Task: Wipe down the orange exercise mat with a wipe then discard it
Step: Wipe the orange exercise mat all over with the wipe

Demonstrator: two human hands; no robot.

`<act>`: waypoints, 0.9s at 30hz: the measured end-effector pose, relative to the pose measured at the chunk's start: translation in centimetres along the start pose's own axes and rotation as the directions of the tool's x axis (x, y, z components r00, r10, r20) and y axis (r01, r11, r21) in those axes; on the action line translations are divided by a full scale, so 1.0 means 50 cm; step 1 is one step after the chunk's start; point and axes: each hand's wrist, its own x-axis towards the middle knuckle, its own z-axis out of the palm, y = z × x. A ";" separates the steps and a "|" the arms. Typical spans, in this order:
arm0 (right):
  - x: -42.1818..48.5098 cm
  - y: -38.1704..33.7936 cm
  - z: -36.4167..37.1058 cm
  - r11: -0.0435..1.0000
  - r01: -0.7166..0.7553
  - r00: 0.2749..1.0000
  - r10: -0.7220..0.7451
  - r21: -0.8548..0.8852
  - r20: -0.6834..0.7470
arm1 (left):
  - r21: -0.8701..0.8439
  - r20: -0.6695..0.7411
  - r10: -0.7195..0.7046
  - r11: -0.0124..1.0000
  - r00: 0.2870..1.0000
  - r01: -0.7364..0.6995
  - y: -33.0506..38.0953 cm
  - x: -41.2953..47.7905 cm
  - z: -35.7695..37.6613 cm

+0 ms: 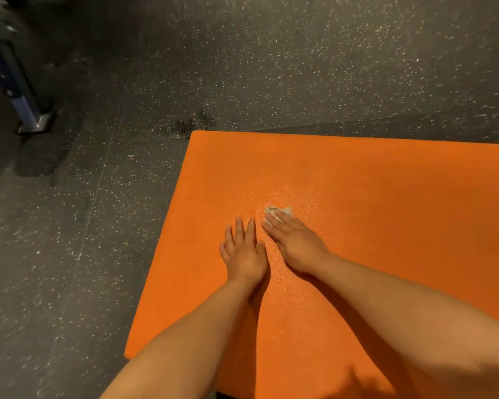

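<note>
The left hand [244,253] lies flat on the mat [386,197], palm down, fingers straight and slightly spread, holding nothing. Just beside it, the right hand [293,243] presses the wipe [277,211] onto the mat under straight fingers, with the crumpled white wipe showing just past its fingertips. The speckled floor [242,67] lies beyond and left of the hands, with a metal post foot [36,123] far to the left.

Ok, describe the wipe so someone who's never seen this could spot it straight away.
Start at the big orange exercise mat on the dark speckled floor. The left hand lies flat on it; beside it the right hand presses down a small crumpled white wipe. It is the only pale thing on the orange.
</note>
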 end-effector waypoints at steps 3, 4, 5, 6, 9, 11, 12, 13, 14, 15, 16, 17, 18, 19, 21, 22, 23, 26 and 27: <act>0.026 0.044 -0.021 0.972 -0.235 0.966 0.233 -0.006 -0.115 | 0.044 -0.020 0.001 0.999 1.000 0.000 -0.007 0.001 -0.002; 0.035 0.037 -0.022 0.950 -0.311 0.940 0.310 0.014 -0.141 | 0.060 -0.040 0.001 0.998 0.999 0.002 -0.009 0.004 -0.003; 0.044 0.020 -0.017 0.935 -0.355 0.923 0.354 0.025 -0.151 | 0.066 -0.061 0.000 0.998 0.998 0.004 -0.009 0.009 -0.006; 0.052 0.000 -0.010 0.934 -0.358 0.923 0.357 0.024 -0.146 | 0.062 -0.084 -0.003 0.998 0.996 0.008 -0.009 0.017 -0.009; 0.073 -0.045 0.007 0.991 -0.132 0.989 0.131 -0.008 -0.065 | 0.022 -0.136 -0.031 0.999 0.990 0.034 0.000 0.050 -0.022; 0.090 -0.033 -0.001 0.998 0.026 1.000 -0.026 -0.062 0.011 | 0.011 -0.150 -0.030 0.999 0.988 0.032 0.004 0.073 -0.029; 0.101 -0.018 -0.008 0.992 0.052 0.998 -0.050 -0.111 0.027 | 0.030 -0.151 -0.013 0.999 0.989 0.018 0.005 0.081 -0.030; 0.111 -0.001 -0.017 0.987 0.031 0.999 -0.028 -0.156 0.025 | 0.057 -0.147 0.004 0.998 0.989 0.005 0.006 0.086 -0.030; 0.120 0.015 -0.027 0.982 -0.043 0.999 0.042 -0.185 -0.007 | 0.078 -0.146 0.015 0.997 0.989 -0.004 0.006 0.090 -0.028; 0.128 0.030 -0.038 0.971 -0.160 0.986 0.151 -0.179 -0.065 | 0.088 -0.156 0.020 0.996 0.987 -0.007 0.004 0.092 -0.026; 0.137 0.041 -0.049 0.948 -0.285 0.955 0.269 -0.141 -0.126 | 0.088 -0.175 0.022 0.996 0.984 -0.007 0.001 0.094 -0.024; 0.146 0.044 -0.053 0.922 -0.375 0.919 0.357 -0.096 -0.167 | 0.076 -0.196 0.024 0.997 0.980 -0.009 -0.002 0.098 -0.025; 0.156 0.038 -0.053 0.907 -0.416 0.899 0.398 -0.068 -0.184 | 0.054 -0.214 0.026 0.998 0.976 -0.015 -0.004 0.105 -0.027; 0.165 0.024 -0.047 0.913 -0.405 0.903 0.389 -0.057 -0.182 | 0.031 -0.234 0.029 0.999 0.972 -0.023 -0.005 0.116 -0.029; 0.180 -0.013 -0.029 0.968 -0.244 0.966 0.237 -0.061 -0.108 | 0.016 -0.267 0.032 0.999 0.963 -0.028 -0.004 0.142 -0.035; 0.183 -0.028 -0.021 0.988 -0.140 0.989 0.137 -0.059 -0.051 | 0.011 -0.267 0.025 1.000 0.963 -0.023 -0.002 0.154 -0.037; 0.184 -0.033 -0.017 0.997 -0.054 0.999 0.054 -0.060 -0.001 | 0.002 -0.255 0.016 1.000 0.967 -0.016 0.000 0.164 -0.038; 0.197 0.005 -0.037 0.991 0.049 0.998 -0.044 -0.128 0.039 | 0.010 -0.221 0.033 0.999 0.975 -0.032 -0.005 0.174 -0.034; 0.203 0.026 -0.045 0.989 0.002 1.000 0.000 -0.149 0.012 | 0.020 -0.222 0.042 0.999 0.974 -0.038 -0.008 0.173 -0.033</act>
